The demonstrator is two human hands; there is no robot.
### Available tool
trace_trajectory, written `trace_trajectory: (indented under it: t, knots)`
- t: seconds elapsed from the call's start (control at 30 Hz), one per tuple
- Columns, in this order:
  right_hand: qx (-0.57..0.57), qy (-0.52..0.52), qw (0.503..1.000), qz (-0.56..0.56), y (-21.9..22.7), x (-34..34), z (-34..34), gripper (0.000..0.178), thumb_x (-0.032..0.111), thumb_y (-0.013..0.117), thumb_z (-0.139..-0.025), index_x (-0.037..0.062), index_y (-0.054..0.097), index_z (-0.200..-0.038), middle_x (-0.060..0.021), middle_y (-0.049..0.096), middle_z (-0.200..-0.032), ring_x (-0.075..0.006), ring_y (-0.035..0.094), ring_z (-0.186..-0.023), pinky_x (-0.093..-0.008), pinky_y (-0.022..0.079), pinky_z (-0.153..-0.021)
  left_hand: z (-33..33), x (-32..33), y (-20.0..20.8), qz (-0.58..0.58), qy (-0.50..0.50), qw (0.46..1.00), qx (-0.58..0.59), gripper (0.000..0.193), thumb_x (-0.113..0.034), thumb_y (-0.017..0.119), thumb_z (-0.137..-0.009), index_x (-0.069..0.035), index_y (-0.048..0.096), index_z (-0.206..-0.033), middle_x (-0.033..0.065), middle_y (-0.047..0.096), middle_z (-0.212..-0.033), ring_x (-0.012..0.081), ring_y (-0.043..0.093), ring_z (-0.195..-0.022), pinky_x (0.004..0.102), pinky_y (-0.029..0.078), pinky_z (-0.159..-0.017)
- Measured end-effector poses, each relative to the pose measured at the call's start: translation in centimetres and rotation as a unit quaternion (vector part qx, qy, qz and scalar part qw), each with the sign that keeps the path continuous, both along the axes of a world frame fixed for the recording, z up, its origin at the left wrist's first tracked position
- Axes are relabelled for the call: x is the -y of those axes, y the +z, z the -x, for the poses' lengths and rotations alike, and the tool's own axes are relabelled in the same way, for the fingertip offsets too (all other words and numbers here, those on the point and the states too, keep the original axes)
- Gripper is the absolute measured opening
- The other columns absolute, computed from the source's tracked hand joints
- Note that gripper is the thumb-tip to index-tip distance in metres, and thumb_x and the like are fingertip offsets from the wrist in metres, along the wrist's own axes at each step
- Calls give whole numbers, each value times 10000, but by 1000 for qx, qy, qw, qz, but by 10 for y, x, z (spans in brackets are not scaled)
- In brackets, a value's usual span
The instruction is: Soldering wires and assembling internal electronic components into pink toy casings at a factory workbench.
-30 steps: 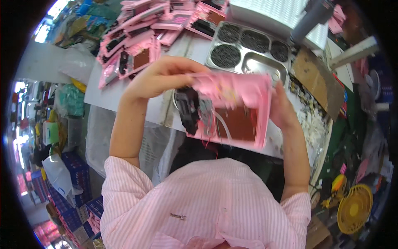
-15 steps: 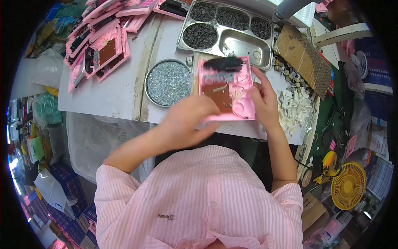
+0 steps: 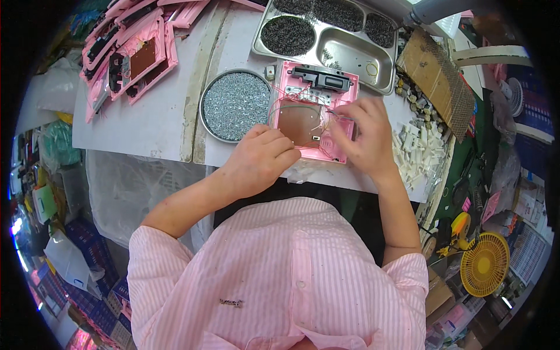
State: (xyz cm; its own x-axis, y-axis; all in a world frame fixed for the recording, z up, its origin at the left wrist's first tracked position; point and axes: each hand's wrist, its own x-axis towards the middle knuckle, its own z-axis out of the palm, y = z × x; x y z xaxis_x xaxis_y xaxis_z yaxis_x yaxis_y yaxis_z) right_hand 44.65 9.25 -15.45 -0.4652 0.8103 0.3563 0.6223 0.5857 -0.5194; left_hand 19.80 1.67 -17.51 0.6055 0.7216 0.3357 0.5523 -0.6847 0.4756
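Observation:
A pink plastic housing (image 3: 348,87) lies near the front edge of the table, its inside facing up. In it are a black part (image 3: 322,79) along the top, a brown circuit board (image 3: 299,124) and thin red and green wires. My left hand (image 3: 263,156) is closed on the housing's lower left corner. Over the housing's right side, my right hand (image 3: 370,131) is closed, index finger and thumb pinching thin wires (image 3: 331,112). Its other fingers are curled. Just left of the housing stands a round dish (image 3: 203,119) of small silvery screws.
Behind stands a metal compartment tray (image 3: 382,79) with dark small screws. White plastic pieces (image 3: 417,149) and a cardboard piece (image 3: 436,81) lie to the right. Several similar pink housings (image 3: 131,64) are heaped at the far left. A yellow fan (image 3: 484,264) stands lower right.
The housing has settled from blur and shifted slightly up and left. My left hand has moved to its lower left corner. My right hand has come from its right edge over the wires.

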Motion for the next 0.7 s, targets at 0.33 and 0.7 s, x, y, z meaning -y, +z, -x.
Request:
trace_trajectory:
  t: [0.33,0.7]
  knots:
    - [-87,-16,992,86,-15,-5,11,166,160,778,-770,32,680,-806,-88,608,-785,-281,550,-792,-385,443,-688,-3,-3,8,42,28,999,18,311,-101,691,-822,-85,647,-1129,68,610,-1033,264,617,-944,403,450,-853]
    - [-148,14,982,114,-19,50,-41,146,7,771,-732,47,662,-821,-63,658,-807,-231,608,-768,-340,468,-693,-14,-4,13,87,42,995,-8,449,-140,702,-848,-104,613,-1287,92,584,-1153,281,593,-1018,420,449,-853]
